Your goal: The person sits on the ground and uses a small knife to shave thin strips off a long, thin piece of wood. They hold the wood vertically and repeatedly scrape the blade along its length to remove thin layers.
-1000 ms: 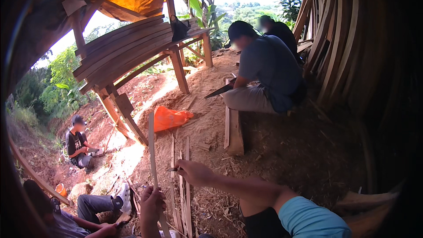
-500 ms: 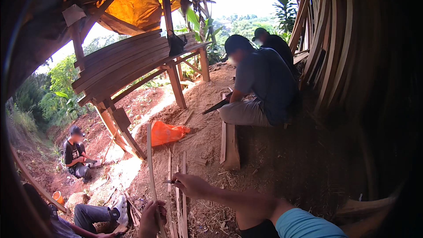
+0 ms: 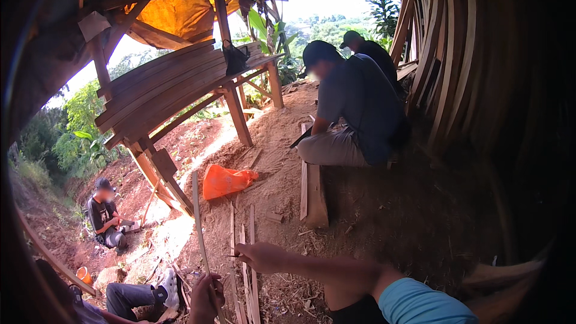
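My left hand [image 3: 207, 296] is closed around a long, thin, pale wooden strip [image 3: 200, 228] at the lower middle. The strip stands nearly upright, its top leaning a little to the left. To its right, my right hand [image 3: 264, 257] is closed on a small thin pointed tool [image 3: 228, 255], whose tip is directed left toward the strip. A gap shows between tip and strip. What part of the tool sits inside the fingers is hidden. Several more narrow wooden strips [image 3: 252, 228] lie on the ground beneath and beside my right hand.
An orange plastic bag [image 3: 227, 181] lies ahead on the dirt. A person [image 3: 360, 108] sits on a wooden block [image 3: 315, 201] to the right, another behind. One person [image 3: 107, 216] sits downhill left; a leg [image 3: 129, 300] is close at lower left. Planks rest on a stand [image 3: 180, 87].
The strip's upper end has shifted left and slightly down. My right hand sits a little lower and farther right. The seated person's long dark tool is now mostly hidden.
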### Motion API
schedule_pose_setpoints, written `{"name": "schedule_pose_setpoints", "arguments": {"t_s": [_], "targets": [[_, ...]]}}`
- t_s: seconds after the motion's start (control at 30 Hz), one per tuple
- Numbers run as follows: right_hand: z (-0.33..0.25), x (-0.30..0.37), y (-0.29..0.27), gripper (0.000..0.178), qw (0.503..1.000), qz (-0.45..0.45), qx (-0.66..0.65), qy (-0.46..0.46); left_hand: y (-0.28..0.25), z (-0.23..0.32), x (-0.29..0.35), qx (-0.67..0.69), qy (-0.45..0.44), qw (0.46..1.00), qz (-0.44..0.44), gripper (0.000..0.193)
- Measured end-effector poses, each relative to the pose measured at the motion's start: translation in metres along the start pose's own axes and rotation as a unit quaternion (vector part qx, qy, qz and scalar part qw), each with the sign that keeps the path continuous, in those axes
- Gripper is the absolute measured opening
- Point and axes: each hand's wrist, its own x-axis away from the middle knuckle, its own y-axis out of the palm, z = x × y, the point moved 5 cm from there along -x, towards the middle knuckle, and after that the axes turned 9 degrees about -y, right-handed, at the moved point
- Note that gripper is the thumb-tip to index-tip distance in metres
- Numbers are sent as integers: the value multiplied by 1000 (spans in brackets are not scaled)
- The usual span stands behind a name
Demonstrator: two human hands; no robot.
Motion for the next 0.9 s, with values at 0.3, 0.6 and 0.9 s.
{"name": "schedule_pose_setpoints", "arguments": {"t_s": [0.3, 0.6, 0.9], "targets": [[7, -2, 10, 24, 1000, 6, 15, -10, -5, 2, 1, -13, 35, 999, 27, 23], [-9, 1, 7, 25, 998, -51, 5, 21, -16, 10, 3, 15, 40, 997, 59, 17], [19, -9, 26, 23, 999, -14, 3, 50, -3, 18, -19, -49, 76, 992, 93, 12]]}}
